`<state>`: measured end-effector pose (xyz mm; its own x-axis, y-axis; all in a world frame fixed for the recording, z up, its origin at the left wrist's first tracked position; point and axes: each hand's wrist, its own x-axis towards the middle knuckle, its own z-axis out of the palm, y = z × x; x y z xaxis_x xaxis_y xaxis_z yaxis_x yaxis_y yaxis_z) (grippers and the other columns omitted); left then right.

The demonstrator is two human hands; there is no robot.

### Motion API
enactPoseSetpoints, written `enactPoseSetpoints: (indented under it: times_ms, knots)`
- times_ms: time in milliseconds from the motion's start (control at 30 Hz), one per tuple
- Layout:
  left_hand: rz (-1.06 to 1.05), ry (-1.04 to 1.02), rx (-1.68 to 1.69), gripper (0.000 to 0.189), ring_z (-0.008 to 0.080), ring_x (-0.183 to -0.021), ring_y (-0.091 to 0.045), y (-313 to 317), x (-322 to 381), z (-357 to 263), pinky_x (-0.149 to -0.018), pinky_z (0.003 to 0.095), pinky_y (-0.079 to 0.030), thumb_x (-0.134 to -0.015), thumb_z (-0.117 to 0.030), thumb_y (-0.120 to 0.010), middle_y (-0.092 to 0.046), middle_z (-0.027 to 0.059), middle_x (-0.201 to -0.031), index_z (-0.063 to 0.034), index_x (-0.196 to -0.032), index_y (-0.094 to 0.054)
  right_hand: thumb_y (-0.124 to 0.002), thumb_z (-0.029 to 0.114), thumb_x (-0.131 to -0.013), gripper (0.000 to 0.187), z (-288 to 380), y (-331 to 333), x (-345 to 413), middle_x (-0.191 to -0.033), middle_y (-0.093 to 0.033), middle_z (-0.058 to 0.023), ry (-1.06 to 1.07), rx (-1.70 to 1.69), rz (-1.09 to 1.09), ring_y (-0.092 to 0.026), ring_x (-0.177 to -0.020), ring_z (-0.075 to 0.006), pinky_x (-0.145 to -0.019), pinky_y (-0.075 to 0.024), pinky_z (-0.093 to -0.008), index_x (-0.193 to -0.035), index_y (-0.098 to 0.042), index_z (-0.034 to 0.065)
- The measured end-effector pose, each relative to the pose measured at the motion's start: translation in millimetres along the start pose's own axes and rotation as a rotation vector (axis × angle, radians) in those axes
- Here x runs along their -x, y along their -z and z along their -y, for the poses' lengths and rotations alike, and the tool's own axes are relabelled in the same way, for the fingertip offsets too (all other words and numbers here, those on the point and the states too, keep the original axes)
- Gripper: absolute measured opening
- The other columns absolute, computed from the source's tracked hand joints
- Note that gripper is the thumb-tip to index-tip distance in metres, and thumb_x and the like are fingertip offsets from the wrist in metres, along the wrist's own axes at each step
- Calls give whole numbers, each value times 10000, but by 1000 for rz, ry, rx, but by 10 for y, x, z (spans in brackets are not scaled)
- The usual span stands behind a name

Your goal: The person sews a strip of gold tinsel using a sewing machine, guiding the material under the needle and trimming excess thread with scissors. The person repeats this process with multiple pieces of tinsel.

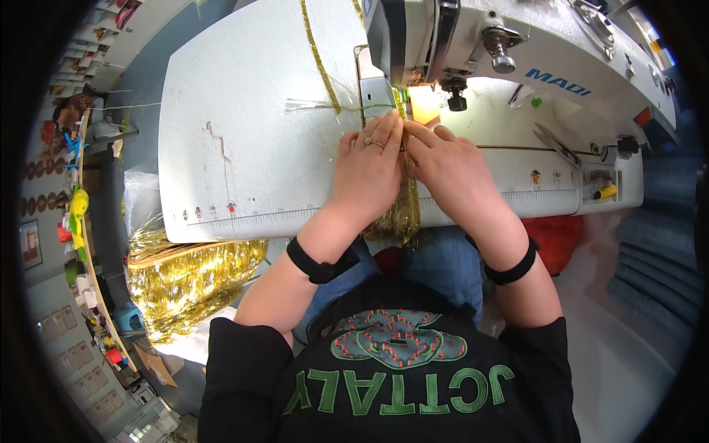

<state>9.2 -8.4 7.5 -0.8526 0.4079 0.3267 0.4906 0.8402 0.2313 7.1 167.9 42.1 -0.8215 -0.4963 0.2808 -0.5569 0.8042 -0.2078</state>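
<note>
My left hand [368,171], with a ring on one finger, and my right hand [451,166] meet at the front of a MAQI sewing machine [532,61]. Between them runs a narrow strip of gold tinsel trim [413,202], pinched by the fingertips of both. The strip leads up beside the presser foot area, where the needle is hidden by the machine head. Loose tinsel strands [310,105] fan out left of my fingers. Another gold strip [318,55] lies across the white machine table [249,122]. Below the table's front edge, trim hangs towards my lap.
Metal scissors [558,145] lie on the machine bed at the right. A yellow-handled tool [605,192] sits in a recess at the table's right end. Gold tinsel fringe [194,282] is heaped beyond the table's front left edge. A lamp lights the needle area.
</note>
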Motion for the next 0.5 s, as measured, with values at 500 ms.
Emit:
enactPoseSetpoints:
  times_ms: [500]
  knots:
    - [178, -1, -184, 639, 224, -1396, -499, 85, -16, -52, -1105, 523, -340, -1010, -385, -571, -465, 96, -1584, -32, -1528, -447, -699, 62, -848, 114, -395, 185, -48, -1025, -740, -85, -195, -735, 135, -686, -861, -248, -765, -556, -381, -958, -680, 39]
